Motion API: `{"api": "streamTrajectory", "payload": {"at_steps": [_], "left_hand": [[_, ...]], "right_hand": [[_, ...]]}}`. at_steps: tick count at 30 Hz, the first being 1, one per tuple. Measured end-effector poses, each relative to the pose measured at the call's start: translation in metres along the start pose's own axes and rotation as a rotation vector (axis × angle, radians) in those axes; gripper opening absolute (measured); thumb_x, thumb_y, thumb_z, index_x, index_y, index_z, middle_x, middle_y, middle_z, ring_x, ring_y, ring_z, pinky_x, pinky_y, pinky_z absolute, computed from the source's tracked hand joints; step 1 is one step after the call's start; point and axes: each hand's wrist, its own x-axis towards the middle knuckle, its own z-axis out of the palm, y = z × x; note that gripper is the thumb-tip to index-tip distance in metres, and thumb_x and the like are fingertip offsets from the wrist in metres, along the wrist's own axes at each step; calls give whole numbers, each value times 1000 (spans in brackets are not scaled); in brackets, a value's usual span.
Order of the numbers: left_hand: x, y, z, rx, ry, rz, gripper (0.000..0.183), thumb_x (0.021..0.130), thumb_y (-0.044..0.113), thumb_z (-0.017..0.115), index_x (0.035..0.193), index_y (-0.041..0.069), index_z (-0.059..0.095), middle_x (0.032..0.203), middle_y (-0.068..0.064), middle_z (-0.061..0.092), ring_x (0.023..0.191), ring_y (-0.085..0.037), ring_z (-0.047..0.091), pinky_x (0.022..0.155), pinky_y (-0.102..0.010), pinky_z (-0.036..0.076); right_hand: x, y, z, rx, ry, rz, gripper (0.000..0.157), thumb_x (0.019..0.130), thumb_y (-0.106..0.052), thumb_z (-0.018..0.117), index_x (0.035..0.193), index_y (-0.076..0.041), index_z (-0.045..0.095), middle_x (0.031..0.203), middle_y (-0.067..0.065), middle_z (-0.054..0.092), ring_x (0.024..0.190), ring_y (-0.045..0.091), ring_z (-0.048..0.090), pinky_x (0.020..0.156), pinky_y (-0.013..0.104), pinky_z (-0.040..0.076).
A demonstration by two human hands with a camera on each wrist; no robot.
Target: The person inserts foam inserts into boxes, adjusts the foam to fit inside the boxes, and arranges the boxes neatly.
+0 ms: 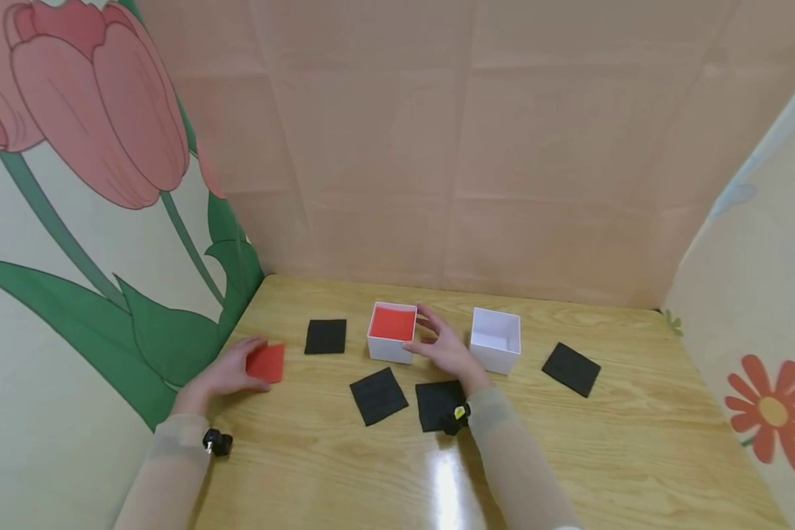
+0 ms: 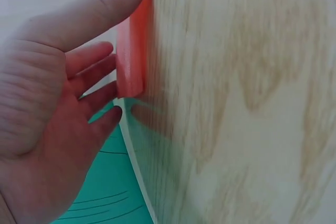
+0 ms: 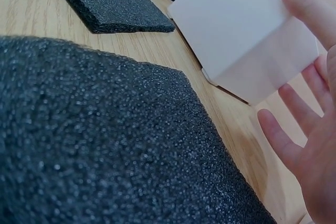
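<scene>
At the left of the table, my left hand (image 1: 233, 368) holds the left side of a red square piece (image 1: 267, 363) between thumb and fingers. From the left wrist, this red piece (image 2: 132, 51) looks thick, and the thumb meets its edge; the index finger is mostly hidden. My right hand (image 1: 445, 347) grips the right side of a white open box (image 1: 389, 350), thumb on the near side and fingers beyond. Red material (image 1: 394, 322) lies inside that box. In the right wrist view the thumb touches the white box (image 3: 231, 24).
A second white box (image 1: 495, 357) stands open to the right, beside my right forearm. Black foam squares lie about: one (image 1: 326, 336) at back left, one (image 1: 379, 396) in front, one (image 1: 436, 401) under my right wrist, one (image 1: 571, 369) at right. Fabric walls surround the wooden table (image 1: 318, 464).
</scene>
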Motion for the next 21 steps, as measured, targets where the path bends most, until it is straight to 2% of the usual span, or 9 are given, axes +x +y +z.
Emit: {"api": "streamTrajectory", "payload": {"at_steps": [4,11,21], "left_hand": [[0,-2,0,26,-4,-8,95,72,30,99,144,-14,54,146,-36,51,131,-53,49,108,-64,44],[3,-2,2,47,-30,-61,97,73,32,99,147,-11,54,147,-33,48,131,-50,48,108,-62,45],[4,-1,1,66,-35,-66,94,70,35,101,142,-9,60,140,-28,53,125,-46,50,104,-60,47]], "right_hand": [[0,0,-1,-3,2,0,106,86,-38,92,171,-26,30,168,1,40,153,36,40,120,55,40],[-1,1,0,-6,13,0,102,87,-37,92,169,-33,32,168,0,39,153,36,40,120,55,40],[0,0,1,-7,9,4,107,85,-40,92,171,-23,29,168,0,40,154,35,39,120,55,40]]}}
